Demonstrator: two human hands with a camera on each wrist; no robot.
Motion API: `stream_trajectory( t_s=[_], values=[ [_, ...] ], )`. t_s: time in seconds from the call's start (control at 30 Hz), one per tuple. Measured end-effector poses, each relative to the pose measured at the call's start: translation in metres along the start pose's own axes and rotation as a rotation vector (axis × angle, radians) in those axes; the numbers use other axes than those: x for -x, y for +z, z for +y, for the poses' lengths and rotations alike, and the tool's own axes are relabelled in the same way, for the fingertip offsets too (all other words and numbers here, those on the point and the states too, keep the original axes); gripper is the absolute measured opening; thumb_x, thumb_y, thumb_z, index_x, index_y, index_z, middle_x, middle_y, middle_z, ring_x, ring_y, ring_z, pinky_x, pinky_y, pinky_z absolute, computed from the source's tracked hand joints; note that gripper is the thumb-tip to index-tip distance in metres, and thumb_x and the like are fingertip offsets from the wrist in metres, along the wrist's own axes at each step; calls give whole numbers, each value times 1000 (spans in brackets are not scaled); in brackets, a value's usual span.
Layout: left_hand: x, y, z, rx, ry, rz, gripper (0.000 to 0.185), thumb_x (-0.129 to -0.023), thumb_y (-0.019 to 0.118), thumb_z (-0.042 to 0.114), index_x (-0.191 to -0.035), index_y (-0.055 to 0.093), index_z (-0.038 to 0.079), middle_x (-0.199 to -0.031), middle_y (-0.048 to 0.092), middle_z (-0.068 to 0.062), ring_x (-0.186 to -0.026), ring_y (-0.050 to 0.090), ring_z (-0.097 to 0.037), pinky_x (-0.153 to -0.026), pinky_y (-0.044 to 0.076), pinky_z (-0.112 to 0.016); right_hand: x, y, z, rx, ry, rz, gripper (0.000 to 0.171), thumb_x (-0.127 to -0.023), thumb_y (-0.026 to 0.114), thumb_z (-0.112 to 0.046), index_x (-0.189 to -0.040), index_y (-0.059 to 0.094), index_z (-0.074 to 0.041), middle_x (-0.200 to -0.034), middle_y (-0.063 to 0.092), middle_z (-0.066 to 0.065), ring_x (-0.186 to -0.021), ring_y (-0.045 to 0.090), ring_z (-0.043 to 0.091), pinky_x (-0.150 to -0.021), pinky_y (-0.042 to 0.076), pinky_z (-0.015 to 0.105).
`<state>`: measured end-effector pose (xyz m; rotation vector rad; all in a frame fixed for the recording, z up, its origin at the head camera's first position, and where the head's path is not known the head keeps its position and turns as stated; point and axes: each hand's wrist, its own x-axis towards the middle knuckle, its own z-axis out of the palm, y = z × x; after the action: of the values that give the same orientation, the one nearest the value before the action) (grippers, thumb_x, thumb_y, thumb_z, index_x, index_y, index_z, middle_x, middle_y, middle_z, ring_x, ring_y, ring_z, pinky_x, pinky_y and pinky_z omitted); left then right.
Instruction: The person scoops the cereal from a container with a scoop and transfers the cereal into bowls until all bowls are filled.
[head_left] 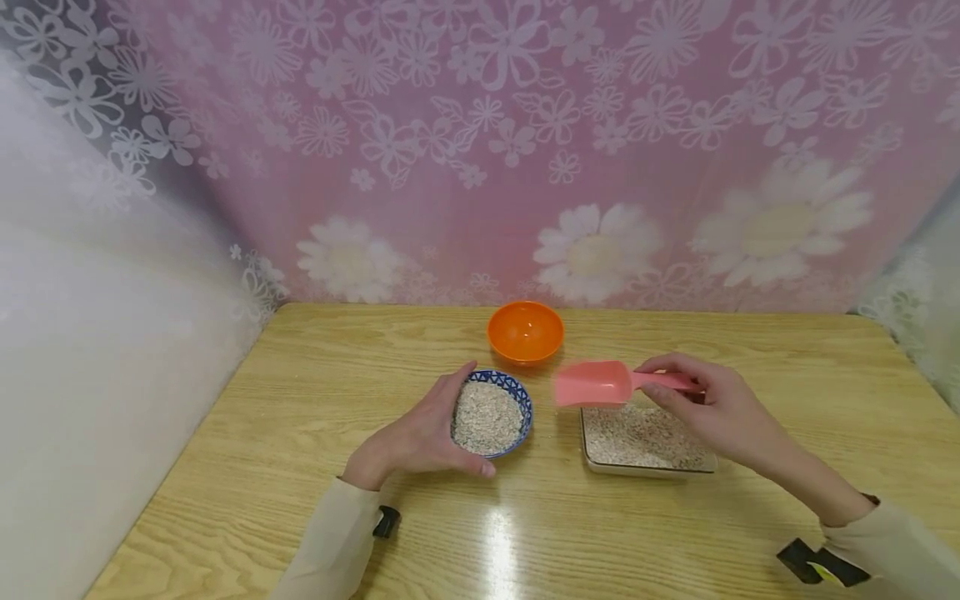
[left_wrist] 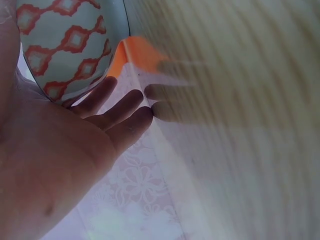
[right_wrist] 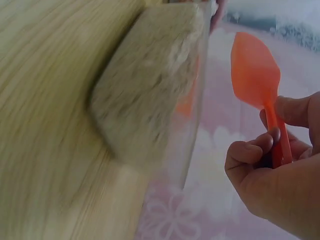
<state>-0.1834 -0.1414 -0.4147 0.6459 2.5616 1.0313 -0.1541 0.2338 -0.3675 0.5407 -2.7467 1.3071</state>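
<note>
Head view shows the left hand (head_left: 420, 437) cupped around a round blue-patterned bowl (head_left: 492, 414) of grainy oats on the wooden counter (head_left: 300, 467). The right hand (head_left: 712, 408) grips a smooth pink plastic scoop (head_left: 596, 383) over a rectangular tray (head_left: 645, 440). Farther stands a glossy orange bowl (head_left: 525, 332). Only the right wrist view shows the fingers (right_wrist: 250, 155) curled around the handle.

Pink scoop (head_left: 596, 384) above grain tray (head_left: 647, 469)

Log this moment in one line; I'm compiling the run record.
left hand cups patterned bowl of grain | right hand holds pink scoop above grain tray | orange bowl empty
</note>
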Motion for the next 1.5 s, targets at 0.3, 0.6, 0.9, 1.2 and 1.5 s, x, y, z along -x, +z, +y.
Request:
stream_trajectory(
  t_s=[0.3,0.6,0.9,1.2,1.5],
  values=[
    [-2,-1,-1,19,1,1,135,-62,95,51,-165,14,16,-163,33,-8,-144,41,-27,-121,35,-53,23,-18,36,8,2,-37,25,-98,67,-5,-121,69,-12,-80,67,-5,-53,41,10,-45,34,28],
    [-3,-2,1,13,4,13,132,-62,95,51,-164,18,16,-160,37,-7,-142,44,-26,-120,36,-52,29,-22,41,162,-65,-68,26,-91,75,-6,-114,72,-17,-93,74,-5,-66,59,-1,-53,42,23],
    [-3,-2,1,7,11,19,130,-61,95,52,-162,21,16,-157,41,-4,-139,47,-23,-118,39,-50,34,-36,61,260,-74,-46,29,-89,76,-2,-113,73,-17,-95,75,-5,-73,62,-4,-57,46,22],
    [-6,-2,0,5,15,26,132,-60,96,51,-162,21,15,-157,42,-6,-138,48,-25,-118,40,-50,37,-36,69,245,-61,-42,30,-90,75,-1,-115,72,-17,-94,74,-9,-69,60,-1,-56,42,22],
    [-9,-4,-1,-12,38,82,129,-55,98,50,-159,30,15,-149,50,-3,-130,55,-23,-112,45,-48,39,-34,73,209,-46,-50,29,-92,73,-2,-117,71,-16,-96,75,-9,-72,63,-1,-57,44,22]
  ],
)
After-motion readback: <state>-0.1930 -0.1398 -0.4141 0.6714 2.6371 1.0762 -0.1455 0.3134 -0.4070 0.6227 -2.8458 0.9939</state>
